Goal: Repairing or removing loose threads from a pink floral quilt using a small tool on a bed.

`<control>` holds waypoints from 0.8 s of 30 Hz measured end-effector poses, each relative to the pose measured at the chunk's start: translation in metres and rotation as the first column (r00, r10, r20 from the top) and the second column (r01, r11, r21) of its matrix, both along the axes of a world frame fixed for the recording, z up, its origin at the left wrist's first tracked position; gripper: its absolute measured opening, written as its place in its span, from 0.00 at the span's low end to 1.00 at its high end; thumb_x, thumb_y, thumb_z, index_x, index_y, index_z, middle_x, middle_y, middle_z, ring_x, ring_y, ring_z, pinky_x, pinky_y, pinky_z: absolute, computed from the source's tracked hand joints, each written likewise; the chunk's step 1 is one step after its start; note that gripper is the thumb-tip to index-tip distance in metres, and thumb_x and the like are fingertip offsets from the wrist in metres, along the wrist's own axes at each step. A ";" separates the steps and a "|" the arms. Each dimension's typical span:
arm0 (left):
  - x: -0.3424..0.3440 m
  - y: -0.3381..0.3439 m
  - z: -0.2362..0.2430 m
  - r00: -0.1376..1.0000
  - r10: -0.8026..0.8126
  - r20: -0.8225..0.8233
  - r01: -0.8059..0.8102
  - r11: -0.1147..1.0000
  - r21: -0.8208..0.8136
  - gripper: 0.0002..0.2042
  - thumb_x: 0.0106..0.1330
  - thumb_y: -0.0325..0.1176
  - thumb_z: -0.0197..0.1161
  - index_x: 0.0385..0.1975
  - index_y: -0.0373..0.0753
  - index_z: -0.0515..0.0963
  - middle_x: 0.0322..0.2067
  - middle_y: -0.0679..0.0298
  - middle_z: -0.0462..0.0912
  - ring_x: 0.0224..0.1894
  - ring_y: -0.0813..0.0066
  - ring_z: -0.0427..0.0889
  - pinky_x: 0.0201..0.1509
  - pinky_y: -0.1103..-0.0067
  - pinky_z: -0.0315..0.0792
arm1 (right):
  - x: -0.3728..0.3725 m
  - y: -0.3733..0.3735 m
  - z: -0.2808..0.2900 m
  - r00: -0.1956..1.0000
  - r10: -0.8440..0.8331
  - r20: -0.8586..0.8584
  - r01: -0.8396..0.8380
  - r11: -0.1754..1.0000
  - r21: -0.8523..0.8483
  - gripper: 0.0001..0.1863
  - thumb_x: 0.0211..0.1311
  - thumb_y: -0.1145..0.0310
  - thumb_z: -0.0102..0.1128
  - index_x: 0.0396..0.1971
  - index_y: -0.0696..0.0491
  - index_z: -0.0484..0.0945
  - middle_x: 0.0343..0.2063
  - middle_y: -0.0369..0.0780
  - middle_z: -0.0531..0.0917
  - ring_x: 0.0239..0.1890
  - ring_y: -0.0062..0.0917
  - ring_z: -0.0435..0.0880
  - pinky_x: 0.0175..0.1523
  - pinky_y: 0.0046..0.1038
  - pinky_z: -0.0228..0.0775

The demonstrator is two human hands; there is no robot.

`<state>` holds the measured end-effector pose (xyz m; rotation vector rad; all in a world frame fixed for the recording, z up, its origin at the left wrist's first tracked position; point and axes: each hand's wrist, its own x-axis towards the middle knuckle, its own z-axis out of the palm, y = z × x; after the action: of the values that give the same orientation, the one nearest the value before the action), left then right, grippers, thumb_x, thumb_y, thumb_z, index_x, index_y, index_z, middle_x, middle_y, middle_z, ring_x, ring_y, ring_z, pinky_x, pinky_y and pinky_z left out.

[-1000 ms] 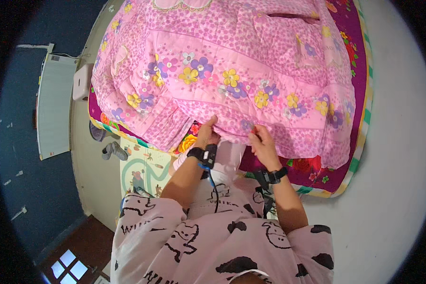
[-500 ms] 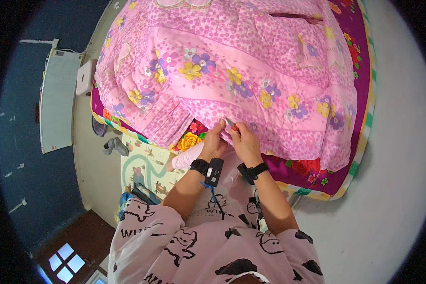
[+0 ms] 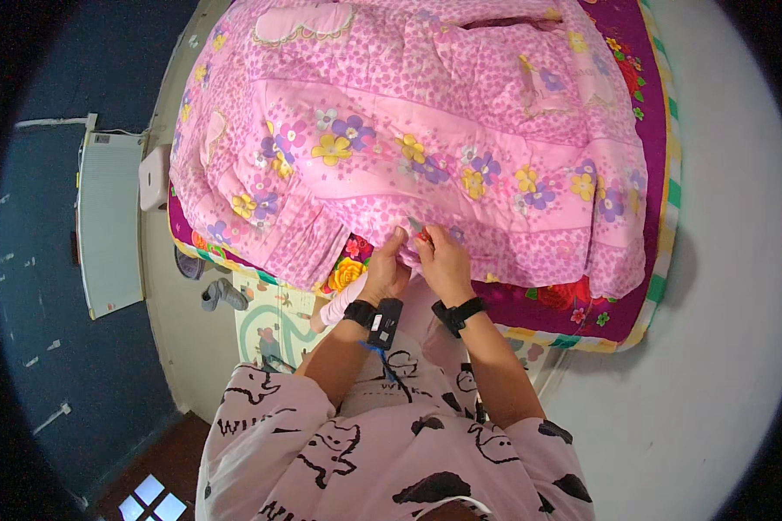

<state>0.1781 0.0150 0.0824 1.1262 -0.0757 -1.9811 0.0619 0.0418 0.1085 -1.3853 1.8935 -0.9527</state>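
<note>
A pink floral quilt [image 3: 374, 104] lies bunched over a purple floral bed cover [image 3: 650, 191]. My left hand [image 3: 388, 272] is closed on the quilt's near edge, thumb on top. Just right of it my right hand [image 3: 444, 260] grips a small red-handled tool [image 3: 421, 233] with a pointed metal tip, which lies over the quilt edge beside my left thumb. Whether the tip pierces the fabric I cannot make out. Below, my pink-clad legs show between my forearms, each wrist wearing a black strap.
At left are a dark blue wall [image 3: 43, 260], a white panel [image 3: 104, 234], a pink stool [image 3: 154, 178] and grey shoes [image 3: 222, 295] beside a patterned mat [image 3: 269, 317]. A pale wall or surface [image 3: 712, 330] runs along the right.
My right hand has moved left to beside my left hand, and the red-handled tool now shows in it. My left hand has shifted slightly right, still on the quilt edge.
</note>
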 end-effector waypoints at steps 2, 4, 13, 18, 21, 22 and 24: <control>0.004 0.000 0.000 0.997 -0.056 -0.057 0.055 0.998 -0.015 0.07 0.65 0.36 0.52 0.36 0.41 0.73 0.32 0.68 0.77 0.39 0.76 0.75 0.46 0.78 0.69 | 0.001 -0.001 0.001 0.998 -0.044 0.054 0.041 0.998 0.049 0.11 0.57 0.65 0.54 0.36 0.56 0.71 0.24 0.46 0.78 0.29 0.41 0.78 0.31 0.34 0.68; -0.005 -0.001 0.008 0.998 -0.039 -0.040 0.039 0.999 0.015 0.08 0.65 0.37 0.52 0.36 0.39 0.72 0.33 0.66 0.77 0.39 0.74 0.75 0.46 0.77 0.69 | 0.006 -0.002 0.002 0.990 -0.090 0.106 0.079 0.992 0.102 0.11 0.57 0.66 0.54 0.36 0.56 0.71 0.25 0.46 0.78 0.29 0.39 0.78 0.31 0.33 0.67; -0.013 0.000 -0.002 0.996 -0.084 0.010 0.084 0.996 0.015 0.13 0.65 0.40 0.51 0.40 0.36 0.70 0.36 0.59 0.76 0.39 0.68 0.76 0.48 0.74 0.70 | 0.021 0.008 0.013 0.897 -0.273 0.347 0.295 0.955 -0.012 0.10 0.58 0.69 0.54 0.37 0.57 0.71 0.25 0.37 0.74 0.28 0.20 0.72 0.35 0.23 0.65; -0.013 -0.007 0.009 0.994 -0.113 -0.004 0.113 0.993 0.046 0.11 0.63 0.33 0.54 0.40 0.34 0.72 0.37 0.63 0.78 0.40 0.73 0.76 0.47 0.76 0.69 | 0.015 0.017 0.031 0.825 -0.341 0.450 0.422 0.902 -0.089 0.14 0.56 0.70 0.57 0.40 0.59 0.70 0.28 0.40 0.77 0.29 0.22 0.75 0.35 0.24 0.67; -0.010 -0.010 0.020 0.964 -0.251 0.083 0.254 0.967 -0.021 0.12 0.64 0.35 0.51 0.44 0.39 0.71 0.42 0.63 0.77 0.43 0.73 0.76 0.49 0.76 0.69 | 0.007 0.025 0.037 0.812 -0.364 0.456 0.454 0.885 -0.102 0.13 0.57 0.69 0.56 0.39 0.59 0.70 0.26 0.38 0.75 0.27 0.18 0.72 0.34 0.22 0.66; -0.008 -0.011 0.020 0.964 -0.255 0.082 0.257 0.966 -0.024 0.12 0.64 0.35 0.51 0.44 0.39 0.71 0.42 0.63 0.77 0.43 0.73 0.76 0.49 0.76 0.69 | 0.005 0.026 0.040 0.811 -0.366 0.455 0.458 0.883 -0.105 0.13 0.57 0.69 0.56 0.39 0.59 0.70 0.26 0.38 0.75 0.27 0.18 0.72 0.34 0.22 0.66; 0.003 -0.013 0.017 0.930 -0.357 0.092 0.366 0.923 -0.117 0.12 0.63 0.34 0.52 0.45 0.40 0.71 0.41 0.64 0.77 0.43 0.74 0.76 0.49 0.77 0.69 | -0.001 0.025 0.048 0.786 -0.387 0.482 0.502 0.855 -0.133 0.12 0.58 0.69 0.56 0.39 0.59 0.70 0.24 0.37 0.74 0.26 0.18 0.70 0.33 0.21 0.65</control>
<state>0.1813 0.0021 0.0991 1.1557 -0.4768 -2.2209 0.0610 0.0669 0.1564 -0.7396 1.8103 -1.6440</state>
